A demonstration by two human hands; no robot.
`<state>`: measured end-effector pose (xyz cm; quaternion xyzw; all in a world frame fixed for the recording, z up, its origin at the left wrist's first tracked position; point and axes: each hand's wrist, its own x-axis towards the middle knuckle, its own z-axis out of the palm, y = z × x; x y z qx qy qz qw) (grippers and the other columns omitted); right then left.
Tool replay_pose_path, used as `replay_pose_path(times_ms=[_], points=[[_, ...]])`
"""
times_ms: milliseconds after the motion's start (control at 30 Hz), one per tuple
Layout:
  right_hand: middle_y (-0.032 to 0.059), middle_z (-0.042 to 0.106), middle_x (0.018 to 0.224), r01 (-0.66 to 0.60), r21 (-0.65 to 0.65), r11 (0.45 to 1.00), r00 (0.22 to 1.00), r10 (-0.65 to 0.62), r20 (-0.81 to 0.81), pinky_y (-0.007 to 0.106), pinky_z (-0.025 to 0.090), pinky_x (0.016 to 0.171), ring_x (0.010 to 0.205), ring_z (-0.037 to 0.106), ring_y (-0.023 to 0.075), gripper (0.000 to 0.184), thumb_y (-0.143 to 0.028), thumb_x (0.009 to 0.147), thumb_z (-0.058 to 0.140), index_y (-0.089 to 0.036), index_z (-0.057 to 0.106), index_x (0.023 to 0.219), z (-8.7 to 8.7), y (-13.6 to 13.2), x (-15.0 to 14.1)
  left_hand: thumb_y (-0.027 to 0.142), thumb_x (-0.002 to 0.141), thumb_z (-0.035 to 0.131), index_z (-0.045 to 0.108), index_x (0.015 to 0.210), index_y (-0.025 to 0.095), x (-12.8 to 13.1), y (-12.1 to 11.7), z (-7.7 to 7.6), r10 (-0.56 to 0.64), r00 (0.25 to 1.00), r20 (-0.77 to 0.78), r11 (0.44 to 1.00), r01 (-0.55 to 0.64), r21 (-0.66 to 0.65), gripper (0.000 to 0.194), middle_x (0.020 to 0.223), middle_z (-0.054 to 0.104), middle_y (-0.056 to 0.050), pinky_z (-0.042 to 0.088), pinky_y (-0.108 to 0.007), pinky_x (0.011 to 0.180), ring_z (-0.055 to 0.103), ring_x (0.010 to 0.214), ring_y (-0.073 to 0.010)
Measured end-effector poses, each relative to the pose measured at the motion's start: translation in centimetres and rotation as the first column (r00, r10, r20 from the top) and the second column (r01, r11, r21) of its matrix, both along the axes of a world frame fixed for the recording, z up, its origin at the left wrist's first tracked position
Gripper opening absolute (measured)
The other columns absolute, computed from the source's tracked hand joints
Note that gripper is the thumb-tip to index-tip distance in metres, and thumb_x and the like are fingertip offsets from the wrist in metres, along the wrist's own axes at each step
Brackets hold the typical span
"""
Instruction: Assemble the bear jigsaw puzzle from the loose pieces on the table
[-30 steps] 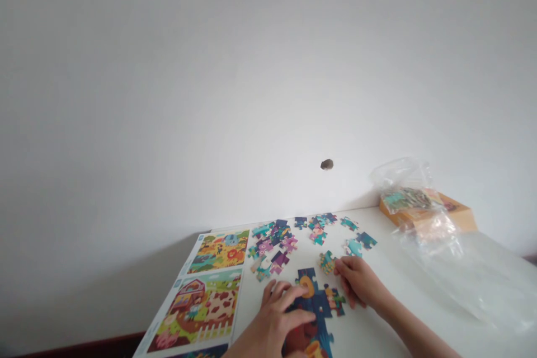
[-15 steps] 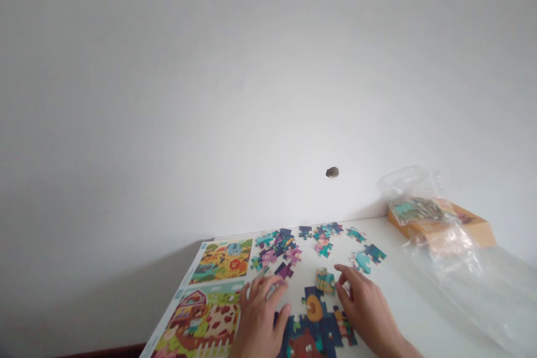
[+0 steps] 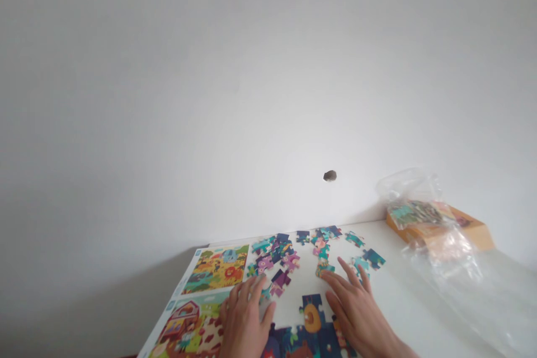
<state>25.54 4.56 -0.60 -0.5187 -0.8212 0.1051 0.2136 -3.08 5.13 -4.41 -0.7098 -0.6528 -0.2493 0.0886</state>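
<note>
My left hand [image 3: 244, 318] lies flat on the white table [image 3: 390, 296], fingers stretched toward loose puzzle pieces [image 3: 280, 251]. Its fingertips touch a small piece near a purple one [image 3: 279, 279]. My right hand [image 3: 354, 309] rests flat with fingers spread, its fingertips at a green and orange piece [image 3: 324, 268]. Between the hands sits the joined part of the puzzle [image 3: 310, 330], dark blue with an orange shape, running off the bottom edge. Neither hand grips anything.
A sheet of printed reference pictures [image 3: 213, 265] lies at the table's left edge. An orange box [image 3: 465, 232] under a clear plastic bag of pieces [image 3: 413, 207] stands at the back right, with more crumpled plastic [image 3: 478, 285] in front. A dark mark [image 3: 330, 175] is on the white wall.
Both hands have slid forward off the joined part toward the loose pieces and flattened out. The green and orange piece has moved a little farther from the joined part. The view tilted slightly.
</note>
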Motion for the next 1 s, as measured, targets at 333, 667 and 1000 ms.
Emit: replay_pose_path(times_ms=[333,667,1000], points=[[0.0029,0.062,0.134,0.063,-0.007,0.998,0.997,-0.063,0.052,0.072,0.011,0.113,0.143,0.028,0.0366,0.041,-0.042,0.101,0.035,-0.028,0.055,0.133,-0.2,-0.5,-0.5,0.021,0.081,0.064,0.064,0.12,0.024,0.7,-0.2,1.7,0.038,0.996,0.076,0.995,-0.03,-0.1,0.04,0.118,0.068,-0.007,0.043,-0.04,0.09,0.06,0.109,-0.0276],[0.0047,0.064,0.128,0.097,0.076,0.992,0.994,-0.101,0.047,0.061,0.027,0.111,0.131,0.044,0.032,0.035,-0.041,0.098,0.041,-0.027,0.064,0.12,-0.8,-0.4,-0.2,0.028,0.076,0.067,0.06,0.125,0.02,0.8,-0.4,2.0,0.121,0.987,0.106,0.984,-0.104,-0.147,0.05,0.113,0.069,-0.008,0.043,-0.043,0.089,0.06,0.108,-0.03],[0.0102,0.065,0.124,-0.006,0.069,0.998,0.991,0.015,-0.13,0.056,0.035,0.11,0.124,0.051,0.0299,0.035,-0.038,0.097,0.044,-0.026,0.061,0.126,0.0,-0.8,-0.1,0.02,0.085,0.06,0.045,0.136,0.023,1.5,-1.1,3.1,-0.275,0.926,0.258,0.94,0.202,0.277,0.054,0.124,0.062,-0.01,0.045,-0.048,0.102,0.057,0.117,-0.0283]])
